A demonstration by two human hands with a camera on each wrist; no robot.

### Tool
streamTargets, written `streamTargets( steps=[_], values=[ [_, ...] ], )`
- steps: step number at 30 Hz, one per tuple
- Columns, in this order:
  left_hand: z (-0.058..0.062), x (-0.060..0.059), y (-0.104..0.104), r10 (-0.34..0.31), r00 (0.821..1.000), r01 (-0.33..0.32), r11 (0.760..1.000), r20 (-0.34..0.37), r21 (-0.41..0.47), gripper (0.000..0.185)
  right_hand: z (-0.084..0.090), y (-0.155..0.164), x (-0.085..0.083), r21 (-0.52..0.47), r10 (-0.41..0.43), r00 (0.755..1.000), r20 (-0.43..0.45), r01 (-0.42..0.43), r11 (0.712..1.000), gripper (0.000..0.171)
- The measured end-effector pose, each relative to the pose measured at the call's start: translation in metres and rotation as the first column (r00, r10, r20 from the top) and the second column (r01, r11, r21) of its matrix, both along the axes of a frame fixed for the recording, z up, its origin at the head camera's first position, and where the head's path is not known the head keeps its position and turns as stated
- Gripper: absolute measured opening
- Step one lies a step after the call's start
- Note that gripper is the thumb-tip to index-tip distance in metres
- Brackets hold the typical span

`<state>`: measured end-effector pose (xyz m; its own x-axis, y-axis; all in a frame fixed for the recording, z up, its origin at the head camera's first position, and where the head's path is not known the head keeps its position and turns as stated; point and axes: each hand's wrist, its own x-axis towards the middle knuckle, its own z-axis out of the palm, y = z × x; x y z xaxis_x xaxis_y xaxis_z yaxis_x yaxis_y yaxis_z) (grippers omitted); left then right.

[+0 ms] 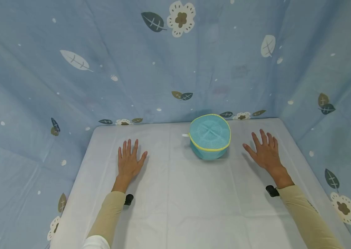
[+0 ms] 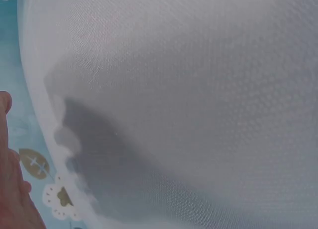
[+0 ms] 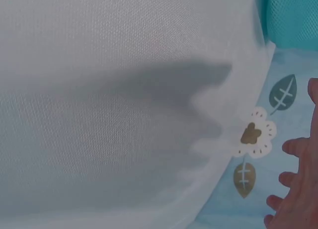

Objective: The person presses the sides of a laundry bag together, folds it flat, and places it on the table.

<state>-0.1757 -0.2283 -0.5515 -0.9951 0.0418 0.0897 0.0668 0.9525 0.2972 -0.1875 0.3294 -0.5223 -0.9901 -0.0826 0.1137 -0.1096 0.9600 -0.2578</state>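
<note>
Both hands lie flat with fingers spread on the white worktop (image 1: 175, 207), left hand (image 1: 129, 160) and right hand (image 1: 265, 150) holding nothing. The zipped teal mesh pouch (image 1: 210, 136) stands untouched near the far edge, between them and nearer the right hand; handling appears not yet begun.

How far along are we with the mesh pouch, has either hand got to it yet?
Nothing looks done yet. The round teal mesh pouch with yellow trim sits untouched near the back of the white table, seemingly closed. In hand: nothing. The left hand and right hand lie flat and open on the cloth, either side of the pouch, the right one closer. All handling of it remains.
</note>
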Motion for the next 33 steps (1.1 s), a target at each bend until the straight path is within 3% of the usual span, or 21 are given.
streamTargets(
  steps=[6, 10, 13, 16, 19, 22, 33],
  values=[
    [0.002, -0.001, 0.001, 0.007, 1.000, -0.006, 1.000, 0.027, -0.015, 0.077, -0.002, -0.001, 0.000, -0.004, 0.017, 0.999, -0.037, -0.017, 1.000, 0.077],
    [0.003, -0.002, 0.002, 0.020, 1.000, -0.020, 1.000, -0.010, -0.003, 0.071, -0.004, -0.003, -0.002, -0.028, 0.051, 0.981, -0.189, -0.057, 0.998, 0.058],
    [0.004, -0.002, 0.005, 0.031, 0.995, -0.029, 0.999, -0.095, 0.028, 0.064, -0.005, -0.002, -0.004, -0.040, 0.088, 0.937, -0.339, -0.107, 0.993, 0.042],
    [0.003, -0.004, 0.009, 0.034, 0.973, -0.022, 0.998, -0.229, 0.056, 0.054, -0.005, -0.002, -0.006, -0.058, 0.095, 0.907, -0.410, -0.130, 0.990, 0.032],
    [0.003, -0.006, 0.012, 0.033, 0.935, -0.007, 0.997, -0.353, 0.076, 0.044, -0.004, -0.003, -0.007, -0.106, 0.066, 0.915, -0.398, -0.117, 0.987, 0.028],
    [0.004, -0.007, 0.015, 0.046, 0.915, -0.005, 0.995, -0.400, 0.104, 0.039, -0.002, -0.006, -0.006, -0.142, 0.041, 0.922, -0.384, -0.103, 0.985, 0.026],
    [0.011, -0.012, 0.027, 0.084, 0.923, -0.008, 0.980, -0.376, 0.200, 0.035, 0.006, -0.016, -0.006, -0.199, -0.005, 0.945, -0.328, -0.063, 0.978, 0.025]
  ],
)
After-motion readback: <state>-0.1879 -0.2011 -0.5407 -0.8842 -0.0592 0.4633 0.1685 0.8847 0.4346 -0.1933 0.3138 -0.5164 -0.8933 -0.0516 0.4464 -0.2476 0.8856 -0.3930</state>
